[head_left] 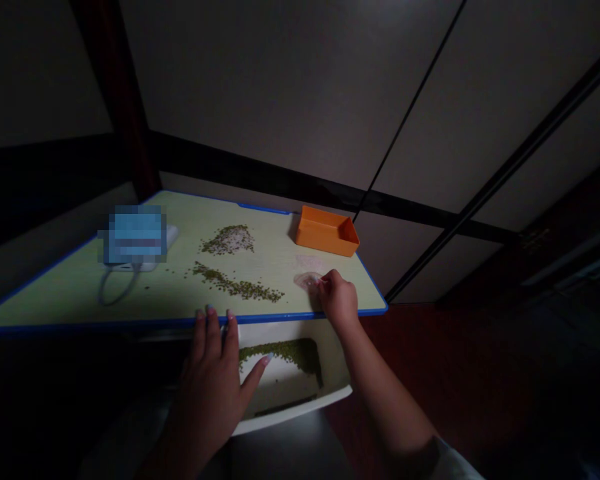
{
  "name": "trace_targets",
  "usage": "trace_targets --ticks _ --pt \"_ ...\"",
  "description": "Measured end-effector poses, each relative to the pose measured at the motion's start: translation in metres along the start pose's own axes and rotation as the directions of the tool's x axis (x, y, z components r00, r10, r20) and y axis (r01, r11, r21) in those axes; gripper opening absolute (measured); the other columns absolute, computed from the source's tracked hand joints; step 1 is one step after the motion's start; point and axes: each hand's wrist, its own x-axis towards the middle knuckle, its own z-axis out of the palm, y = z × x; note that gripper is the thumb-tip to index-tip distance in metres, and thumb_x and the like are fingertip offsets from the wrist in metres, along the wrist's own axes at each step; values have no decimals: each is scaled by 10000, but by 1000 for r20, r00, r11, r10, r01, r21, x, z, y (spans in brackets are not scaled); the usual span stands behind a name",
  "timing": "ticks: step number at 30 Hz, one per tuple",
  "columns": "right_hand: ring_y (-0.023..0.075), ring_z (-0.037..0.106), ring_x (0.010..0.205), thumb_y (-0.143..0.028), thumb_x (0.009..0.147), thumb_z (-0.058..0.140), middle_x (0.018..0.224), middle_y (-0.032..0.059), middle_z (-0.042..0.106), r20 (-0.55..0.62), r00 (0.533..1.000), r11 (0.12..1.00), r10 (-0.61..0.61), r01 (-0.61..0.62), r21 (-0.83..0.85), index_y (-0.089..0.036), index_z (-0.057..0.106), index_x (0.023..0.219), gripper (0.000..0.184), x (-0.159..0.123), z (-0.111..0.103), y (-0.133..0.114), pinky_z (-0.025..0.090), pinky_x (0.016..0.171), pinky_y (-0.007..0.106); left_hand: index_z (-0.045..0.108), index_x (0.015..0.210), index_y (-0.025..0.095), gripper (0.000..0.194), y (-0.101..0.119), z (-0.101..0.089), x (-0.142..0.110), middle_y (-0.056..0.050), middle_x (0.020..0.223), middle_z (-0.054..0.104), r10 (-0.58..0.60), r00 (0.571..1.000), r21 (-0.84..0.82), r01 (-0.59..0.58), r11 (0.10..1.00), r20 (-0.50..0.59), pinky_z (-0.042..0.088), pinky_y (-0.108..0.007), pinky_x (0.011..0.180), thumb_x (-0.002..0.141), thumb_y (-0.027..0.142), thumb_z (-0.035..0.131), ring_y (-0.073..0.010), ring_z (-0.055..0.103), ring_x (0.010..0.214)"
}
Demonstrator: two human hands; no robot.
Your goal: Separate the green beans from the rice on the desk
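My right hand [337,299] is closed in a pinch on a small see-through plastic piece, perhaps a bag [306,281], at the table's right front. My left hand [213,373] has its fingers spread, with the fingertips at the table's blue front edge and the thumb over a white bin [300,407]. Small green grains that look like mung beans [300,352] lie in this bin. On the table [145,313] are a pile of white and green grains [233,240] and a strip of mostly green ones [240,287]. Between the plastic and the orange box lies a pale, whitish patch [310,262].
An orange open box [325,233] stands at the table's back right corner. On the left is a white device with a cable [103,287], its top blurred out. Pale wall panels [290,100] rise behind the table. The reddish floor [410,353] shows at right.
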Motion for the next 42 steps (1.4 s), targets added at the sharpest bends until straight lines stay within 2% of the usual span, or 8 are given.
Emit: trace_targets --ticks 5,9,16,21,29,36,39,42 --pt "184 598 683 -322 868 512 756 56 693 -45 995 995 84 -86 -44 -210 606 892 148 4 3 10 295 601 262 299 1368 -8 862 1 0 0 -345 1464 230 0 1000 -4 0 1000 3 320 -539 1061 790 627 369 -405 70 1424" --pt "175 577 643 -320 864 513 703 35 667 -51 993 994 102 -100 47 -215 595 873 133 7 4 19 304 585 254 315 1361 -11 843 2 -1 1 -347 1460 240 -19 1000 -7 19 1000 10 352 -545 1033 795 612 360 -412 90 1420" --pt "138 568 619 -291 837 536 703 7 649 32 990 913 -140 116 390 -200 562 819 97 10 10 16 359 574 214 334 1348 -24 875 1 5 0 -355 1451 248 -8 999 -16 7 1000 -54 336 -546 1047 775 636 375 -413 70 1421" --pt "146 546 630 -297 828 568 706 23 648 74 982 952 -176 151 265 -193 566 806 106 21 13 9 334 569 218 331 1351 -20 907 -1 10 0 -346 1468 223 -4 997 -6 4 1000 -71 330 -542 1054 754 660 397 -418 74 1419" --pt "154 534 660 -270 854 524 782 71 651 6 996 996 -93 92 20 -179 585 838 110 55 25 20 296 588 243 345 1352 8 894 -2 10 -2 -316 1492 203 -19 998 -22 17 1000 -57 345 -532 1051 757 675 374 -398 96 1422" --pt "140 520 652 -281 834 482 737 14 607 -43 996 937 -77 86 338 -182 538 819 114 61 27 28 340 579 224 356 1344 6 869 -2 12 -3 -319 1492 199 3 995 -3 -4 1000 -102 371 -534 1032 763 652 395 -405 115 1418" --pt "130 512 620 -295 822 492 693 -8 582 37 988 869 -149 113 481 -183 517 796 118 58 29 21 365 573 219 352 1346 9 864 -2 12 -3 -319 1491 202 9 994 8 -8 1000 -107 379 -533 1027 764 646 401 -410 127 1415" --pt "122 499 597 -303 815 525 664 -14 576 125 962 881 -243 165 445 -182 519 779 126 57 32 7 343 558 213 336 1354 11 862 -2 12 -3 -321 1493 189 8 995 15 -6 1000 -98 379 -538 1025 768 639 402 -414 123 1414"
